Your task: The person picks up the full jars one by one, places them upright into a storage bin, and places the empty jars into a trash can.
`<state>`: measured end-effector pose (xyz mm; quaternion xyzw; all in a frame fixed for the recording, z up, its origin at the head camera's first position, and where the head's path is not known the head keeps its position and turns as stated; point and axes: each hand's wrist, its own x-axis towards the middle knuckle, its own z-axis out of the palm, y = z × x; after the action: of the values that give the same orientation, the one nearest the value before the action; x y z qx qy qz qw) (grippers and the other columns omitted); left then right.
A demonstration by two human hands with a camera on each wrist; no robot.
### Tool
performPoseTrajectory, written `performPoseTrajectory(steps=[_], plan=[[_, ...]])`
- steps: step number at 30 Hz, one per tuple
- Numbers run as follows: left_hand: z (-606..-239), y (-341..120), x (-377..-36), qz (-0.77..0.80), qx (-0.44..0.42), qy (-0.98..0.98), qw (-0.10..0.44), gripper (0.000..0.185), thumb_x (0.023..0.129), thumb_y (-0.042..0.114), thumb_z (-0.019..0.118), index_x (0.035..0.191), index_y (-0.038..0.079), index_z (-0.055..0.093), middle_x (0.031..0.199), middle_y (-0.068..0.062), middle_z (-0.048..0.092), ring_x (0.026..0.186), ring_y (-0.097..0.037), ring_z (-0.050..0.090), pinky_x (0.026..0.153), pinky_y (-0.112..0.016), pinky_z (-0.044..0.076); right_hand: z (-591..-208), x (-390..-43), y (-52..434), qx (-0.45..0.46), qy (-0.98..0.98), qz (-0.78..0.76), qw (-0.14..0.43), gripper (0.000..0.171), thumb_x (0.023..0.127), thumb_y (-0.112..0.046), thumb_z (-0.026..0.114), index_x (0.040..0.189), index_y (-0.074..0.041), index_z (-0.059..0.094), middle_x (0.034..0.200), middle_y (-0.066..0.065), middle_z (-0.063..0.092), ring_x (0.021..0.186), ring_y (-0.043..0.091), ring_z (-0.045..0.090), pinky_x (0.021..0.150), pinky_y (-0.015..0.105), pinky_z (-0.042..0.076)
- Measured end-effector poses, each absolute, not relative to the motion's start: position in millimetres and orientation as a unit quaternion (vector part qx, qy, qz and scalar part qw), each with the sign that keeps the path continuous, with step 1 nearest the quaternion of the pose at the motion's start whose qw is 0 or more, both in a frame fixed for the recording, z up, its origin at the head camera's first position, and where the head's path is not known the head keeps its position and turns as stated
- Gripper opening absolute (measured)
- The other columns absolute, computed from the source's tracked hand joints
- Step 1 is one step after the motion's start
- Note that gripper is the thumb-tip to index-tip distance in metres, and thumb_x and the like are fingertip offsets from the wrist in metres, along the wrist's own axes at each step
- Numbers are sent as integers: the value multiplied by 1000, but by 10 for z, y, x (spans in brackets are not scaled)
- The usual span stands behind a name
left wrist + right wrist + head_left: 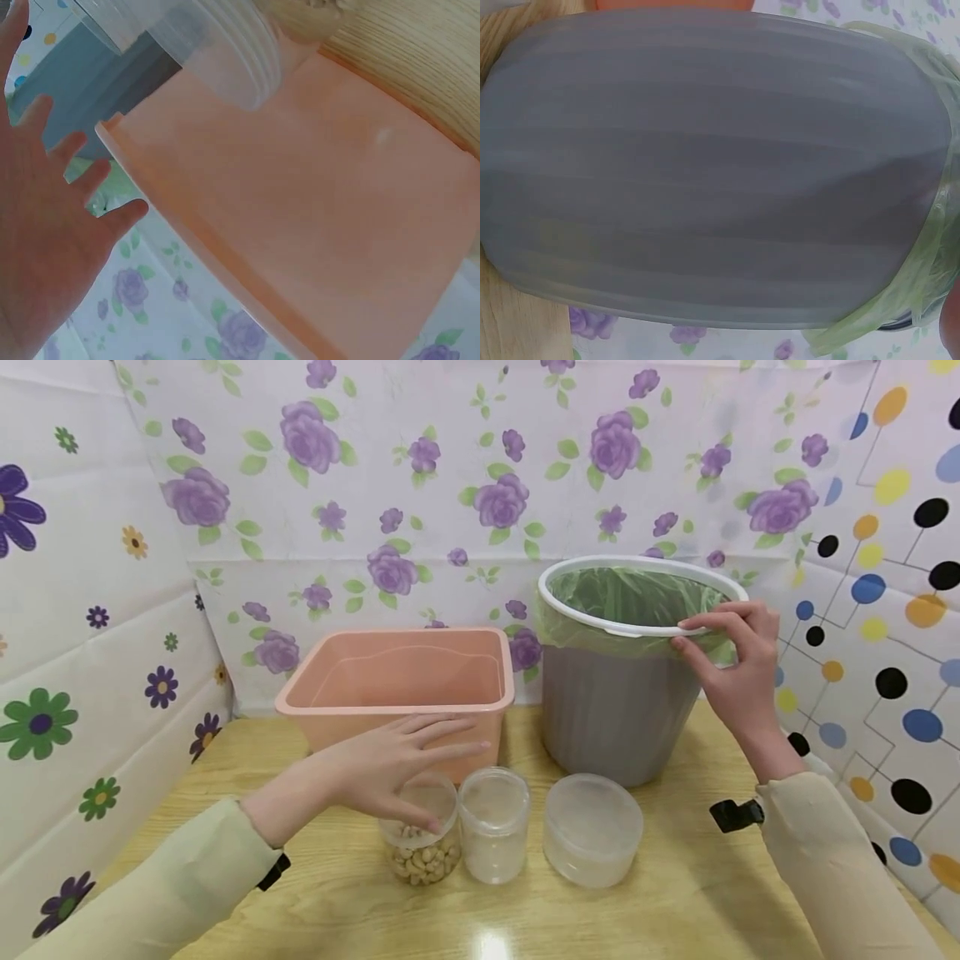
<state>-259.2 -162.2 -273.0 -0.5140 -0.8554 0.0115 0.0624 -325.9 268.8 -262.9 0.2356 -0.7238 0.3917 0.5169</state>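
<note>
**A:** Head view first: what are your hands doing?

**B:** Your left hand hovers flat, fingers spread, over the clear plastic jar of pale nuts on the wooden table. Your right hand pinches the white rim of the grey ribbed bin lined with a green bag.

**A:** Left wrist view?

**B:** Open fingers beside the pink rectangular plastic tub; nothing held.

**A:** Right wrist view?

**B:** Only the bin's wall; your hand itself stays out of sight.

**A:** Which step?

**B:** Probably reaching for the jar; next, you'd close your fingers round it.
</note>
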Motion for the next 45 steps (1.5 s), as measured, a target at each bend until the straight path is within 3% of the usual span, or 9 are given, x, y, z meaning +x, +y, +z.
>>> performPoseTrajectory(steps=[6,22,34,41,45], plan=[[-2748,-1508,-2615,1,-532,-846,34,90,86,68,59,159,29,22,165,-6,25,152,-27,27,120,-51,31,-2606,-3188,2623,226,-723,407,510,20,75,8,79,93,5,73,103,-28,46,110,-2,35,94,23,24],[-2759,-1218,-2738,-42,-526,-847,-60,88,84,55,72,156,29,29,162,3,31,146,-19,36,111,-44,44,-2603,-3206,2650,221,-722,414,509,19,74,7,80,92,5,73,102,-28,49,109,-1,37,95,23,23],[-2828,-1035,-2785,-15,-512,-853,-105,90,79,50,78,155,29,34,156,2,39,141,-18,42,115,-40,41,-2546,-3052,2539,216,-731,415,498,19,76,8,78,94,6,73,101,-28,49,105,-4,36,94,22,22],[-2824,-960,-2828,-27,-518,-846,-122,85,75,41,84,149,20,45,147,-3,48,135,-20,48,115,-38,40,-2580,-3127,2598,217,-726,418,501,20,74,10,79,93,6,74,101,-28,51,106,-3,38,93,21,23],[-2815,-911,-2862,-26,-513,-848,-130,87,73,39,86,147,22,46,144,-4,49,133,-21,48,114,-38,42,-2563,-3107,2590,213,-727,420,500,19,75,8,79,93,6,73,101,-28,51,106,-3,38,93,22,23]])
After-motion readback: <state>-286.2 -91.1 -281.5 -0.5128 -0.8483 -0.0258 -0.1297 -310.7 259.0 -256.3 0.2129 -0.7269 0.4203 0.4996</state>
